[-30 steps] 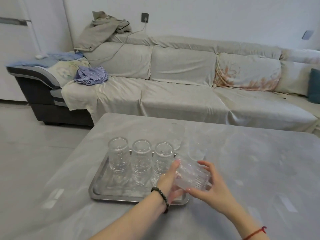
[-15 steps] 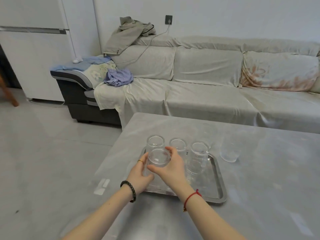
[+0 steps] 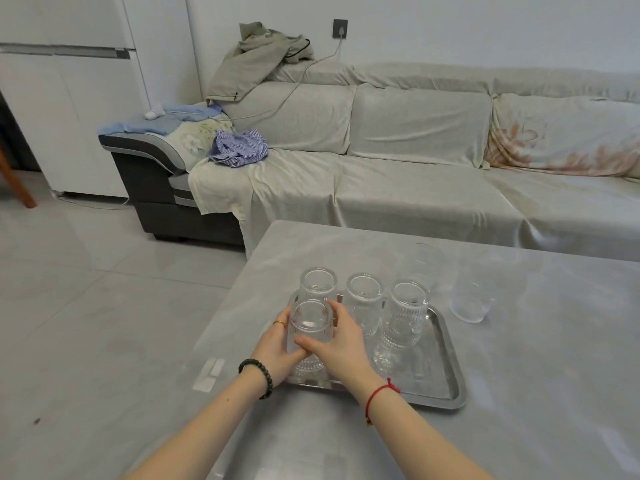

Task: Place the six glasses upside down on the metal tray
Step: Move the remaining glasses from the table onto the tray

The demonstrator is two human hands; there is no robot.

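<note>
A metal tray (image 3: 446, 368) lies on the grey table. Three ribbed glasses stand upside down along its far side: left (image 3: 318, 282), middle (image 3: 363, 299), right (image 3: 407, 313). A fourth ribbed glass (image 3: 310, 323) is upside down at the tray's near left, held between both hands. My left hand (image 3: 277, 351) wraps its left side and my right hand (image 3: 341, 344) its right side. Whether its rim touches the tray is hidden by my hands. Two more clear glasses stand off the tray to the right: one (image 3: 471, 303) beside it, one (image 3: 422, 265) farther back.
The table's left edge runs close to the tray, with tiled floor (image 3: 86, 306) beyond it. A covered sofa (image 3: 415, 168) stands behind the table, with clothes on its left end. A white cabinet (image 3: 69, 116) is at the far left.
One second ago both hands held the glass tilted over the tray's right end. They carried it left, turned it base up, and lowered it at the tray's near left. The view turned left.
</note>
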